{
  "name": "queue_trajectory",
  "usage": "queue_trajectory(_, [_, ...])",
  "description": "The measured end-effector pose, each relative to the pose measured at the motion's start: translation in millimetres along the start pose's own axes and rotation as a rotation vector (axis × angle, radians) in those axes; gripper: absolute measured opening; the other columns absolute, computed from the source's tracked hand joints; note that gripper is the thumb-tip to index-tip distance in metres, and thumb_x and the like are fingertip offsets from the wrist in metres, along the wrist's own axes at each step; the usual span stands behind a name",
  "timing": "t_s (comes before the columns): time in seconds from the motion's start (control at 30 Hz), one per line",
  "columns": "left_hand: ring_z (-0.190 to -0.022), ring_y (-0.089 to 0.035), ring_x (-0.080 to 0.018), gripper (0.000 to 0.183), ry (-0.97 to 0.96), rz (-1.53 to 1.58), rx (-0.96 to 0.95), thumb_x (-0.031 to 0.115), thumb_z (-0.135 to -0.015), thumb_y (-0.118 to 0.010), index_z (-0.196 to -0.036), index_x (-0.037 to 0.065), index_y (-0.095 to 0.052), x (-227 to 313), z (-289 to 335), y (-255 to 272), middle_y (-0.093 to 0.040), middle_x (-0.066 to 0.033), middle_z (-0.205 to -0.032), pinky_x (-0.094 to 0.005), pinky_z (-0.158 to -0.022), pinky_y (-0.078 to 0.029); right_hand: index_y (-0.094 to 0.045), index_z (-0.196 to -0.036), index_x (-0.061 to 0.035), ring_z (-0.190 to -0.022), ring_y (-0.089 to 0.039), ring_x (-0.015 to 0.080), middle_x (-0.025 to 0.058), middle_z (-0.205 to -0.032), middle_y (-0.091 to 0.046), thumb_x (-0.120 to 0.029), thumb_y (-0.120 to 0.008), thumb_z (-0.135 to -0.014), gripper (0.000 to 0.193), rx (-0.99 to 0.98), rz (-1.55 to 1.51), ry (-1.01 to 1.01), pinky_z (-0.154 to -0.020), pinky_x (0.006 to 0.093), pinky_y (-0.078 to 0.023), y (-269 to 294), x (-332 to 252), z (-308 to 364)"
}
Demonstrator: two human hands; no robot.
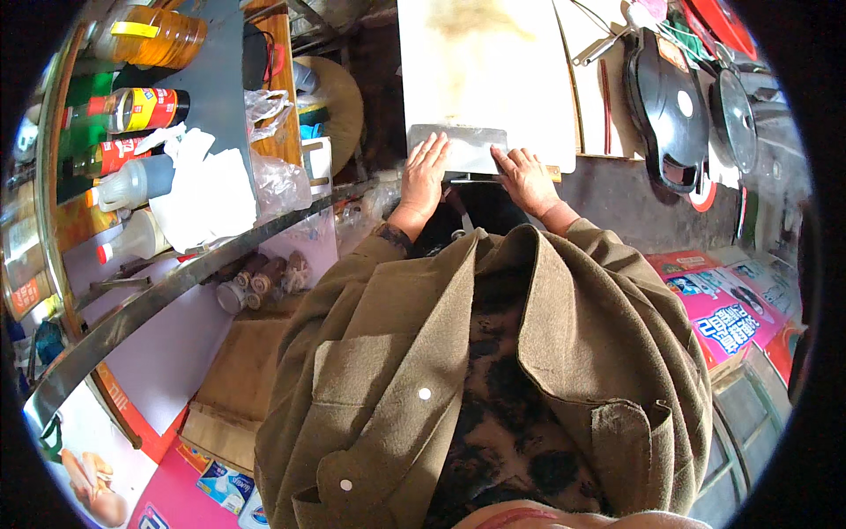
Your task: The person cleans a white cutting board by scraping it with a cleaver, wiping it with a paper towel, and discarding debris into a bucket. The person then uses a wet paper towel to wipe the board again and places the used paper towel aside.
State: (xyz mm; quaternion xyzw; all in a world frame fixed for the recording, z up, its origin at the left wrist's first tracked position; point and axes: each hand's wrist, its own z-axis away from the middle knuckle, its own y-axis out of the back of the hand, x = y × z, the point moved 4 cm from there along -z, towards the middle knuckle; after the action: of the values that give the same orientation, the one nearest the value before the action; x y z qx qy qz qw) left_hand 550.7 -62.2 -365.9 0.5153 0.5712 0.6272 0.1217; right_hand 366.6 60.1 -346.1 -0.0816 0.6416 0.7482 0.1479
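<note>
A cleaver [476, 155] with a wide metal blade lies crosswise at the near end of a pale, stained board [489, 70]. My left hand [425, 172] rests on the blade's left end, its fingers stretched forward. At the other end, my right hand [529, 182] is closed round the cleaver where blade meets handle, one finger reaching onto the metal. A bit of the wooden handle shows to the right of that hand. Beneath the blade, the board's surface is hidden.
Bottles [145, 110] and white paper [207, 198] lie on a shelf to the left, beside clear plastic bags [280, 183]. A black electric pan [671, 110] and a round glass lid [733, 119] are at the right. A long metal edge [176, 286] runs along the left.
</note>
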Motion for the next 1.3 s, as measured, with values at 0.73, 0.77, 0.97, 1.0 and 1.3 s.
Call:
queue_trajectory(0.73, [-0.131,-0.055,-0.0293,0.047,0.104,-0.011,0.051,-0.009,-0.084,-0.056,-0.125,0.011,-0.068,-44.0,-143.6,-17.4,-0.062,-0.0112,-0.135,-0.0452,-0.110,-0.042,-0.040,-0.152,-0.0192,-0.113,-0.056,0.0257,0.0088,-0.114,-0.061,-0.028,-0.061,-0.095,0.061,-0.054,0.102,-0.050,-0.097,0.0423,-0.045,22.3,81.6,-121.7])
queue_trajectory(0.77, [-0.131,-0.054,-0.0295,0.047,0.065,-0.007,0.070,-0.010,-0.084,-0.055,-0.125,0.011,-0.068,-48.8,-155.0,-16.3,-0.062,-0.0112,-0.135,-0.0455,-0.110,-0.041,-0.042,-0.150,-0.0193,-0.112,-0.057,0.0267,0.0097,-0.114,-0.061,-0.036,-0.060,-0.096,0.060,-0.037,0.113,-0.052,-0.096,0.0430,-0.046,25.6,85.8,-131.4])
queue_trajectory(0.97, [-0.131,-0.054,-0.0320,0.040,-0.009,-0.047,0.076,-0.001,-0.094,-0.045,-0.128,0.007,-0.065,-58.5,-164.0,-14.1,-0.059,-0.0155,-0.138,-0.0480,-0.111,-0.039,-0.047,-0.146,-0.0175,-0.107,-0.058,0.0294,0.0119,-0.110,-0.061,-0.028,-0.059,-0.095,0.054,0.015,0.034,0.023,-0.092,0.0441,-0.047,39.7,94.3,-139.5])
queue_trajectory(1.0, [-0.133,-0.053,-0.0314,0.039,0.011,-0.076,0.068,0.000,-0.096,-0.045,-0.129,0.006,-0.064,-48.4,-143.9,-15.9,-0.058,-0.0151,-0.139,-0.0478,-0.111,-0.039,-0.047,-0.146,-0.0172,-0.106,-0.058,0.0295,0.0120,-0.109,-0.061,-0.026,-0.059,-0.094,0.054,0.001,0.035,0.047,-0.091,0.0440,-0.047,38.8,90.9,-126.9])
queue_trajectory(1.3, [-0.132,-0.053,-0.0339,0.042,-0.012,0.082,-0.004,0.002,-0.089,-0.049,-0.129,-0.002,-0.061,46.6,19.1,-10.6,-0.058,-0.0187,-0.138,-0.0462,-0.110,-0.041,-0.050,-0.143,-0.0139,-0.099,-0.054,0.0289,0.0087,-0.103,-0.055,-0.020,-0.071,-0.083,0.064,-0.048,-0.037,0.139,-0.087,0.0419,-0.045,17.5,34.9,25.1])
